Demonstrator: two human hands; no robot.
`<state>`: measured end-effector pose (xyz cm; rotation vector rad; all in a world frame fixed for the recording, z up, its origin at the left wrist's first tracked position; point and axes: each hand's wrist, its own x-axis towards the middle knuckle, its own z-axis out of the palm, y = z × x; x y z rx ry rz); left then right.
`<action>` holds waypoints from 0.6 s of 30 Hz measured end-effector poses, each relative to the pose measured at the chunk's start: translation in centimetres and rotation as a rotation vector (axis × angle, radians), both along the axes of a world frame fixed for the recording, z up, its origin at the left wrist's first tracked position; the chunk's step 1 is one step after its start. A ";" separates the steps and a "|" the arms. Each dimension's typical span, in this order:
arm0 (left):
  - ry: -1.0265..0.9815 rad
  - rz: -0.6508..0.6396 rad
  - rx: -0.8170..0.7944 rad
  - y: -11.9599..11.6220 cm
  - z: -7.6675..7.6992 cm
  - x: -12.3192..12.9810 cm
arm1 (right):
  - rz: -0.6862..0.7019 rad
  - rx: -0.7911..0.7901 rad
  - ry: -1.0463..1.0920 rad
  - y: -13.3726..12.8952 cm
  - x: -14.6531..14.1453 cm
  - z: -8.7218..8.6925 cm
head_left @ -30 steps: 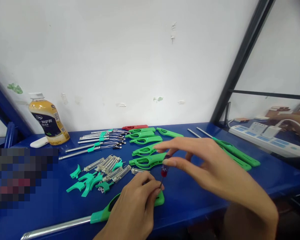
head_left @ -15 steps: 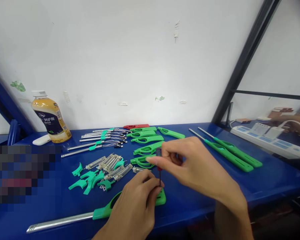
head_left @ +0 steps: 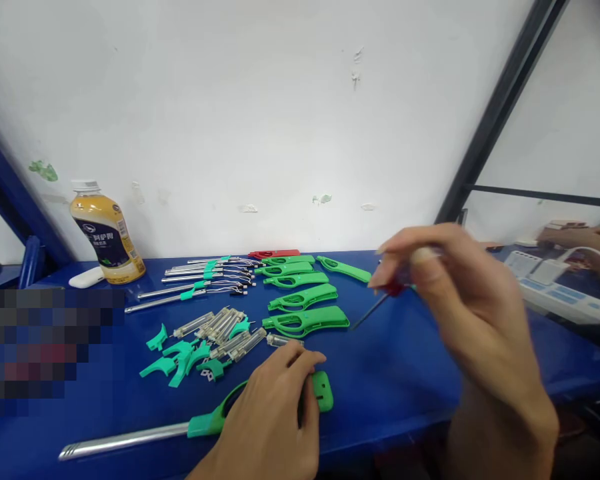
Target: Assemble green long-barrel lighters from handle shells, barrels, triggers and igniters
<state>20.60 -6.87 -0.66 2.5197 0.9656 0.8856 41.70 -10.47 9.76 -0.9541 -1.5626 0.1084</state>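
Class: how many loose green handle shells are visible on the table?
6: front shell, then second shell, third shell, fourth shell and fifth shell, each farther back, and sixth shell, rightmost. Others may be hidden behind the right hand.

The dark label (head_left: 100, 244) on the yellow bottle (head_left: 111, 208) read "阿萨姆" in white characters; the smaller line beneath was too blurred to read.

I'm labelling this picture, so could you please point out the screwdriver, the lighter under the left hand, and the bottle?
Screwdriver (head_left: 370, 311): head view, on its metal shaft.
Lighter (head_left: 201, 426): head view, on its teal collar.
Bottle (head_left: 106, 245): head view, on its dark label.
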 end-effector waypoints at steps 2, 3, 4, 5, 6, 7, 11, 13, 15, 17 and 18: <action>0.021 0.016 0.042 -0.2 0.0 -0.1 | 0.003 0.056 0.082 -0.3 0.1 -0.2; 0.035 0.023 0.066 -0.3 0.0 -0.1 | 0.016 0.053 0.096 -0.3 0.1 -0.3; 0.053 0.031 0.095 -0.4 -0.1 -0.1 | 0.025 0.048 0.095 -0.4 0.1 -0.4; 0.072 0.037 0.127 -0.5 -0.2 -0.1 | 0.021 0.042 0.082 -0.4 0.0 -0.4; 0.092 0.043 0.162 -0.6 -0.4 0.0 | 0.004 0.032 0.062 -0.4 -0.1 -0.4; 0.112 0.047 0.199 -0.7 -0.5 0.0 | -0.027 0.023 0.042 -0.4 -0.2 -0.3; 0.180 0.048 0.335 -0.6 -1.4 0.3 | -0.202 -0.067 -0.085 -0.2 -0.5 0.3; 0.208 0.030 0.405 -0.5 -1.6 0.3 | -0.229 -0.148 -0.167 0.1 -0.8 0.4; 0.230 0.009 0.474 -0.4 -1.5 0.0 | -0.162 -0.280 -0.259 0.5 -1.0 0.2; 0.235 -0.012 0.559 -0.4 -0.7 -0.6 | -0.023 -0.445 -0.381 0.8 -1.3 -0.1; 0.222 -0.017 0.605 -0.5 -0.1 -1.0 | 0.057 -0.520 -0.452 0.8 -1.4 -0.2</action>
